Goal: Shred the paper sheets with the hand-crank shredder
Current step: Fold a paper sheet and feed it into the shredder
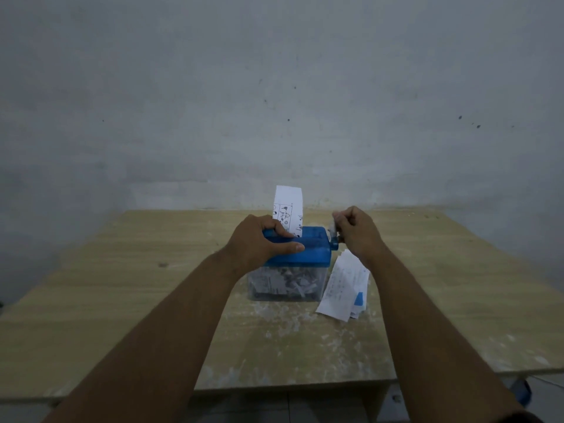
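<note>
So my left hand (262, 242) is clamped over the blue lid of the shredder (308, 254) in the middle of the worktop (122, 300), and my right hand (354, 230) is pinched around the crank handle (333, 230) on its side. One sheet (288, 209) stands upright in the slot, more paper sheets (345, 288) waiting just beside the bin. Tip, I'd say: press down firmly and crank evenly so the paper feeds straight.

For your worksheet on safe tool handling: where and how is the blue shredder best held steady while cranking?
Grip the shredder by its blue lid from the left, as the left hand does: that flat top is broad, clear of the paper sheet, opposite the crank.
</note>
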Action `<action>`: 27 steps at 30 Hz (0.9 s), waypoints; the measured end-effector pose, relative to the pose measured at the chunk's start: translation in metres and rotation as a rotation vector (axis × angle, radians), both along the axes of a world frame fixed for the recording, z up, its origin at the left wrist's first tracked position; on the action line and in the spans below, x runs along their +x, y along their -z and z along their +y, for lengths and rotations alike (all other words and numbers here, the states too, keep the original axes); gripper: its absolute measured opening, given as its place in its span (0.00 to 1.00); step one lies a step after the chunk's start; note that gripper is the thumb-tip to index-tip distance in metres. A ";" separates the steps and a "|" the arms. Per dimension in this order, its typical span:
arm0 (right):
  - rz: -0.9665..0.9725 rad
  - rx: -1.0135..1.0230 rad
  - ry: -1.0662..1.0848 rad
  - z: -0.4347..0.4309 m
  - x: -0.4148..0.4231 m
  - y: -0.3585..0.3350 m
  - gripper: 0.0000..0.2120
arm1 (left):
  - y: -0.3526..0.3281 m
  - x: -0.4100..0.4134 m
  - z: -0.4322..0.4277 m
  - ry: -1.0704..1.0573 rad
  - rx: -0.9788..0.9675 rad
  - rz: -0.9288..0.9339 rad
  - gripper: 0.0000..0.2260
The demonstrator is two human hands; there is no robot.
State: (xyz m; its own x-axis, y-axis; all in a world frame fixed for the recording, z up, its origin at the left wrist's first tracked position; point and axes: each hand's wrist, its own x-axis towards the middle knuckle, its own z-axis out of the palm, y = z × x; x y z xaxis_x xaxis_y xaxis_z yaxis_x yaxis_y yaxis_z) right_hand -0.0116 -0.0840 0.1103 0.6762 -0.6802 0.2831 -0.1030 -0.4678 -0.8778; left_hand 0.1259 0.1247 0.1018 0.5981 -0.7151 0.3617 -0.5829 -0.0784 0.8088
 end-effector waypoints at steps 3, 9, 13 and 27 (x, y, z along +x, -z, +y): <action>-0.051 0.014 0.015 0.000 0.002 0.011 0.14 | 0.002 0.000 0.000 -0.009 -0.019 -0.020 0.13; 0.124 0.184 -0.036 0.001 -0.008 0.051 0.10 | 0.000 -0.003 0.001 -0.026 0.002 -0.040 0.15; 0.068 0.282 0.017 0.025 -0.028 0.076 0.11 | 0.002 -0.005 0.001 -0.055 -0.003 -0.066 0.15; -0.167 0.017 0.024 0.034 -0.047 -0.011 0.08 | -0.004 -0.001 0.000 -0.013 0.039 -0.025 0.15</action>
